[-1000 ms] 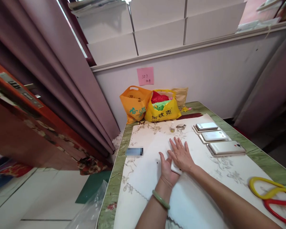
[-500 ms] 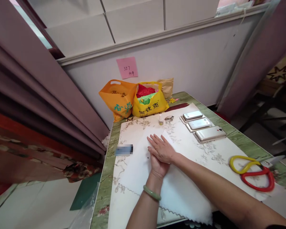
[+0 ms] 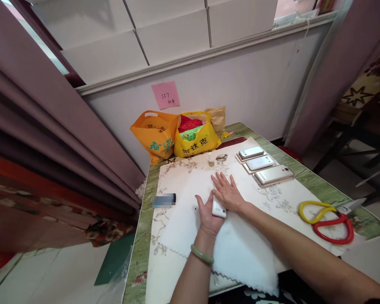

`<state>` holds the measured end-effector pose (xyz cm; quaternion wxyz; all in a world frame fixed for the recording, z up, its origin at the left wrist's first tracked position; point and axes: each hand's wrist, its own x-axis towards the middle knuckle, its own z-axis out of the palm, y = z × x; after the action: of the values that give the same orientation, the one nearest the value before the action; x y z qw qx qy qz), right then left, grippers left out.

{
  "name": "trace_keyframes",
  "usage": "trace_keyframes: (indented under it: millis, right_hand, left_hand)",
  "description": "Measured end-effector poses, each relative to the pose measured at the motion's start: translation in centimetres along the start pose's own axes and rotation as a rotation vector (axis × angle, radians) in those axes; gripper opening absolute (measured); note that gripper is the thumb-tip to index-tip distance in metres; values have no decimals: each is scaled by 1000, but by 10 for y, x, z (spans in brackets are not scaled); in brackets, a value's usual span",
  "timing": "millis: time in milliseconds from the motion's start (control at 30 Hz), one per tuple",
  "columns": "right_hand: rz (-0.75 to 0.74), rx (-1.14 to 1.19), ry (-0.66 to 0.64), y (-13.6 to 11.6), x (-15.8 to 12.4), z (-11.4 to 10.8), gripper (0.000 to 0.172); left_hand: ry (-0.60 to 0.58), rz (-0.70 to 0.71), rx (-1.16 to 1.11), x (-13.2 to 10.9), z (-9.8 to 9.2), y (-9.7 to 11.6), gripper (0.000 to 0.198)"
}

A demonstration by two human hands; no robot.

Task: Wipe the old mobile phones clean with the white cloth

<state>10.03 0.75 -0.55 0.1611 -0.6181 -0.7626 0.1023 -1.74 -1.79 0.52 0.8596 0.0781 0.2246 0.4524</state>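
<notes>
A left hand (image 3: 207,217) clasps a small white phone (image 3: 218,208) down on a white cloth (image 3: 240,249). The right hand (image 3: 227,192) lies flat just beyond that grip, fingers spread, holding nothing. This looks like the phone being rubbed on the cloth, and the next stroke calls for a firm left grasp.

A pale wall (image 3: 240,84) bearing a pink note (image 3: 165,95) runs behind the green marbled table (image 3: 145,223), with white panels (image 3: 177,38) above a ledge. Mauve curtains (image 3: 50,122) hang at the left beside a bright window (image 3: 38,40). The floor (image 3: 50,274) is pale tile, and a dark chair (image 3: 357,139) stands at the right.
</notes>
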Motion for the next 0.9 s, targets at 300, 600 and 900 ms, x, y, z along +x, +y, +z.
trace_keyframes:
  millis: [300,600,900]
  right_hand:
    - [-362,82,-52,-50,-37,-11,63]
    - [-116,123,-62,-36,27,-2,64]
    - [173,175,-141,1,46,-3,67]
  left_hand:
    - [261,321,5,11,-16,-12,45]
    - [24,132,63,12,-5,-2,69]
    - [-69,42,68,3,7,-1,62]
